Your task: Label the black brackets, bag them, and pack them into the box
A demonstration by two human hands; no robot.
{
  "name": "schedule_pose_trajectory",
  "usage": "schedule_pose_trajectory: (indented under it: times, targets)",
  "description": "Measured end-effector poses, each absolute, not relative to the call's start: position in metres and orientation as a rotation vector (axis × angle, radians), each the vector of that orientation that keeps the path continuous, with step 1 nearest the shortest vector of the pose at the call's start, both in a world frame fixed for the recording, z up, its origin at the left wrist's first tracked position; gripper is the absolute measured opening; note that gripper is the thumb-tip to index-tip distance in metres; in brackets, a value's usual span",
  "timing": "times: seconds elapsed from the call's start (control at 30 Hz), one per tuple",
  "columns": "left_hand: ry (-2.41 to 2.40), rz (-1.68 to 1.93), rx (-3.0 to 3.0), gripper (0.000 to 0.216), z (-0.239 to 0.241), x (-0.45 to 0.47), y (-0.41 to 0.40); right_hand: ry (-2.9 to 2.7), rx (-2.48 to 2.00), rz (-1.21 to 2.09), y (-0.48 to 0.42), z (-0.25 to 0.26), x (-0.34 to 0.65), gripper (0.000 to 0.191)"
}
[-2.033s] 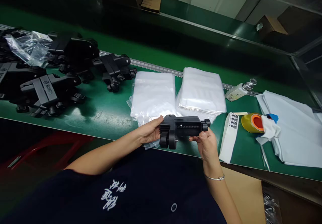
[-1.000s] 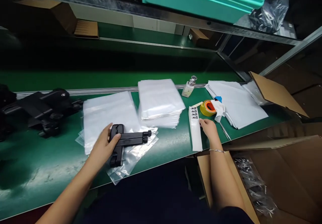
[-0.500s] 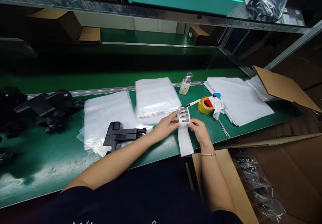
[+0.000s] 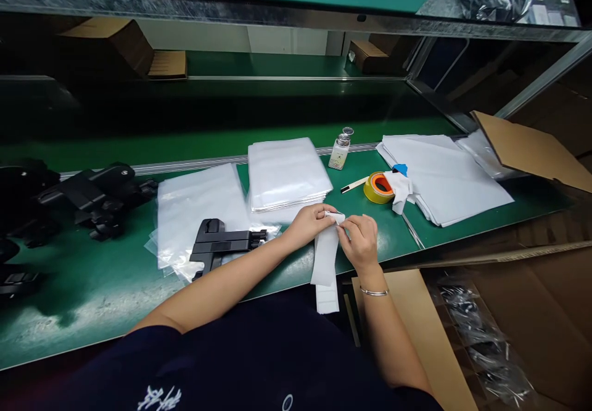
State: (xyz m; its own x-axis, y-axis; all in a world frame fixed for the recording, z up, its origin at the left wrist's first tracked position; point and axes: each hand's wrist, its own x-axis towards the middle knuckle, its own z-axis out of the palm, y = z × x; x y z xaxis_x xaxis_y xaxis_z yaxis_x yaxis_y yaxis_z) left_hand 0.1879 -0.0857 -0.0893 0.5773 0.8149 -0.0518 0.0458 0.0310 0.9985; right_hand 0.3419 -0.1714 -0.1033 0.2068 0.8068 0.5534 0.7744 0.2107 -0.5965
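Note:
A white label strip [image 4: 326,254] hangs from my two hands, folded over at the top, its tail reaching past the bench edge. My left hand [image 4: 309,223] pinches the fold from the left. With thumb and forefinger together, my right hand [image 4: 360,238] grips the strip's right side at the fold. The printed face is mostly hidden now. A black plastic bracket [image 4: 222,244] lies left of my left forearm, on clear plastic bags [image 4: 201,198]. Behind my hands is a stack of clear bags [image 4: 289,174].
A yellow tape roll [image 4: 378,188], a crumpled white tissue [image 4: 400,189], tweezers [image 4: 413,232] and white sheets [image 4: 448,180] lie to the right. A small bottle [image 4: 340,150] stands behind. Several black parts [image 4: 92,198] sit left. An open carton [image 4: 522,312] is below right.
The label strip has been bent over at the top, hiding its printed labels, and a second length now hangs lower. My right hand has turned inward, closer to my left.

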Motion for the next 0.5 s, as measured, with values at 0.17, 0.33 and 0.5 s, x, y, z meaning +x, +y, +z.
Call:
schedule_pose_trajectory:
  times: [0.17, 0.33, 0.5]
  targets:
    - [0.656, 0.782, 1.703, 0.041, -0.084, 0.176, -0.084, -0.928, -1.312, 0.406, -0.170, -0.094, 0.353, 0.024]
    - [0.621, 0.579, 1.960, 0.039, -0.082, 0.177, -0.094, -0.908, -1.306, 0.891, -0.147, -0.098, 0.347, 0.072]
    - [0.887, 0.488, 1.943, 0.067, -0.061, 0.133, -0.104, -0.999, -1.491, 0.608, -0.110, -0.116, 0.362, 0.075]
